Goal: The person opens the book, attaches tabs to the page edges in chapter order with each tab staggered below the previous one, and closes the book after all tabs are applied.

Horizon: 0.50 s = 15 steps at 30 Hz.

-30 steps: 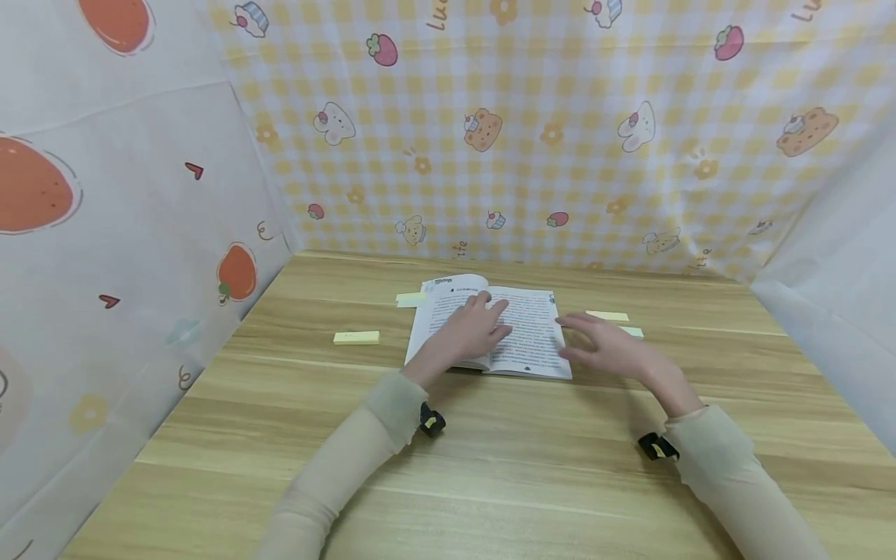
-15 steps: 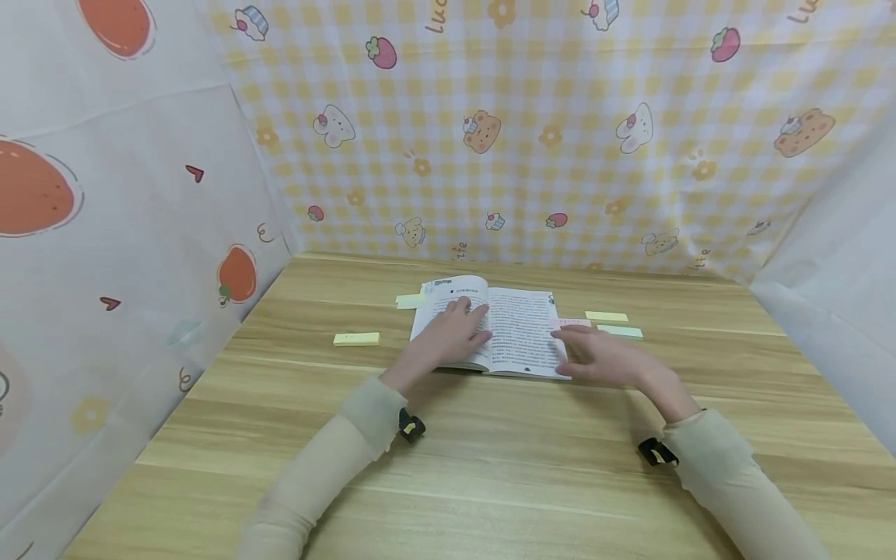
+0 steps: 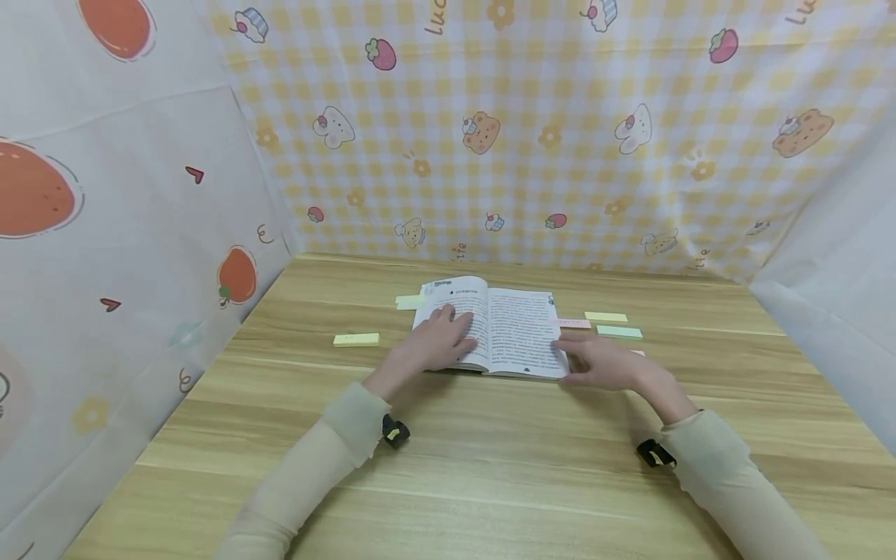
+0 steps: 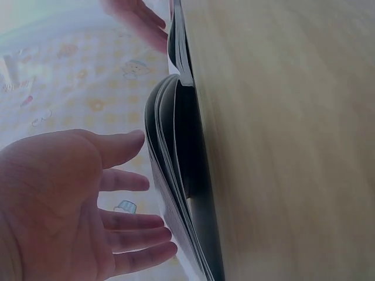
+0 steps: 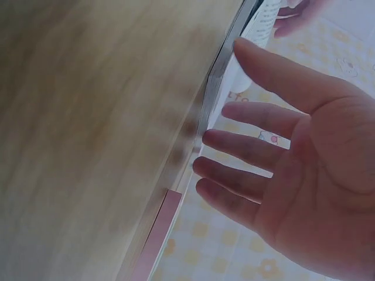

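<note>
An open book [image 3: 521, 330] with printed text lies on the wooden table. Fingers spread, my left hand [image 3: 432, 342] rests over its left page; the left wrist view shows the fingertips along the bulging pages [image 4: 167, 140]. My right hand [image 3: 603, 364] is at the lower right corner of the right page, its fingertips right at the page edge. In the right wrist view its palm [image 5: 328, 170] holds nothing and the fingers are extended. A pink sticky tab [image 3: 575, 323] sticks out from the book's right edge, and a pale yellow tab [image 3: 410, 301] from its left.
A yellow sticky-note pad [image 3: 357, 339] lies left of the book. To its right are a yellow strip [image 3: 606, 317] and a green strip [image 3: 619, 332]; a pink strip [image 5: 158, 234] lies beside the right hand. A checked cloth [image 3: 518, 179] hangs behind the table.
My left hand has slid left and nearer across the left page, off the book's middle. The right hand has lowered slightly toward the page corner, uncovering the pink tab and more of the green strip.
</note>
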### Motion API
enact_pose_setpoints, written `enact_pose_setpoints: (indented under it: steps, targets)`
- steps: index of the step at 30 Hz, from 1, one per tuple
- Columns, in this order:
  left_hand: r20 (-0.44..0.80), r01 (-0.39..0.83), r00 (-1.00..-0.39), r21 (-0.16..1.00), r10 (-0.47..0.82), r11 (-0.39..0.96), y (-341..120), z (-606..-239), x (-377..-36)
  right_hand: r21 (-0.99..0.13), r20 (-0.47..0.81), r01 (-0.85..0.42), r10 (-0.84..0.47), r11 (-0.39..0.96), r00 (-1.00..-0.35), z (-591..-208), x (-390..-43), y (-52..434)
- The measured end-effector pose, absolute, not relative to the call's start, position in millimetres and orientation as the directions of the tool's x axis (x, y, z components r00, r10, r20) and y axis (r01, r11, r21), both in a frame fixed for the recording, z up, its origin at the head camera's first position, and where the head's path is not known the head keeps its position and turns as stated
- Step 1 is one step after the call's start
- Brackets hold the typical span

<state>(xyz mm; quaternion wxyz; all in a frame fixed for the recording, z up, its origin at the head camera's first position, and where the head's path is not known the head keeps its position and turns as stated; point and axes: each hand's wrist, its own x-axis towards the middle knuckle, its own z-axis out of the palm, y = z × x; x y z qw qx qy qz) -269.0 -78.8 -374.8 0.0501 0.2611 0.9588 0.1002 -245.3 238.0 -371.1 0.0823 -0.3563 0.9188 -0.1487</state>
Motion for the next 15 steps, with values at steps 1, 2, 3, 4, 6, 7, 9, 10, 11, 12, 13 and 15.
enact_pose_setpoints:
  steps: [1, 2, 3, 4, 6, 7, 9, 10, 11, 12, 13, 15]
  targets:
    - [-0.051, 0.487, -0.860, 0.220, 0.508, 0.846, -80, -375, -269, -0.331, -0.065, -0.618, -0.670, 0.713, -0.739, -371, -245, 238]
    - [-0.057, 0.484, -0.861, 0.219, 0.506, 0.847, -81, -375, -268, -0.330, -0.082, -0.606, -0.661, 0.724, -0.746, -371, -244, 238]
    - [-0.064, 0.479, -0.862, 0.221, 0.503, 0.850, -83, -375, -268, -0.326, -0.095, -0.597, -0.654, 0.733, -0.750, -370, -244, 238]
    - [-0.069, 0.475, -0.864, 0.223, 0.499, 0.852, -84, -375, -268, -0.321, -0.106, -0.591, -0.648, 0.740, -0.755, -370, -244, 238]
    - [-0.079, 0.467, -0.866, 0.229, 0.494, 0.854, -87, -376, -266, -0.313, -0.112, -0.589, -0.645, 0.745, -0.756, -370, -245, 238]
    - [-0.081, 0.465, -0.866, 0.231, 0.494, 0.854, -89, -376, -266, -0.309, -0.115, -0.589, -0.644, 0.747, -0.757, -370, -245, 238]
    - [-0.096, 0.459, -0.866, 0.233, 0.490, 0.857, -92, -377, -265, -0.302, -0.112, -0.598, -0.650, 0.743, -0.751, -370, -245, 238]
    - [-0.101, 0.456, -0.867, 0.236, 0.488, 0.858, -93, -377, -264, -0.299, -0.110, -0.602, -0.654, 0.740, -0.749, -370, -246, 238]
    - [-0.108, 0.452, -0.868, 0.237, 0.485, 0.860, -94, -378, -264, -0.300, -0.108, -0.606, -0.657, 0.737, -0.746, -371, -246, 238]
    - [-0.114, 0.448, -0.868, 0.240, 0.483, 0.861, -95, -378, -264, -0.300, -0.108, -0.608, -0.660, 0.735, -0.744, -371, -246, 238]
    - [-0.122, 0.444, -0.868, 0.241, 0.481, 0.863, -95, -378, -264, -0.301, -0.109, -0.609, -0.661, 0.734, -0.743, -371, -246, 238]
    - [-0.132, 0.438, -0.869, 0.244, 0.477, 0.865, -96, -378, -264, -0.301, -0.108, -0.611, -0.662, 0.733, -0.741, -371, -247, 237]
